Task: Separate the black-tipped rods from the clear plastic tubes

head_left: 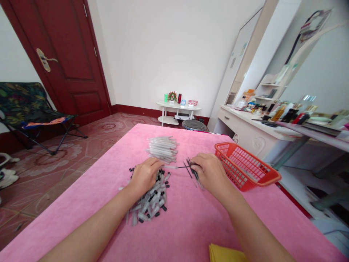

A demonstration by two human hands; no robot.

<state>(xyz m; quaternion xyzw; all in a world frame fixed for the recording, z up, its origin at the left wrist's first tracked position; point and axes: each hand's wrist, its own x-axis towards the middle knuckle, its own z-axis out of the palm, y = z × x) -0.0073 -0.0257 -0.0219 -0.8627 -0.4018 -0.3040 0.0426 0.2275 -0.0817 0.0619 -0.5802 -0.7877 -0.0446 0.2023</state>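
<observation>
My left hand (145,174) is closed on one end of a clear pen barrel (170,167), above a heap of clear pen caps (152,202) with black ends. My right hand (208,169) pinches a thin dark pen refill (184,167). The refill lies in line with the barrel, its left end meeting the barrel's open end; how far it is inside I cannot tell. More dark refills (196,176) lie beneath my right fingers, partly hidden. Beyond my hands is a stack of whitish pen barrels (163,147), lying side by side.
A pink cloth (185,225) covers the table. An orange-red plastic basket (247,165) stands beyond my right hand, and folded yellow cloth (226,253) lies at the near edge. A dressing table (245,125) with bottles stands right; a folding chair (32,109) is left.
</observation>
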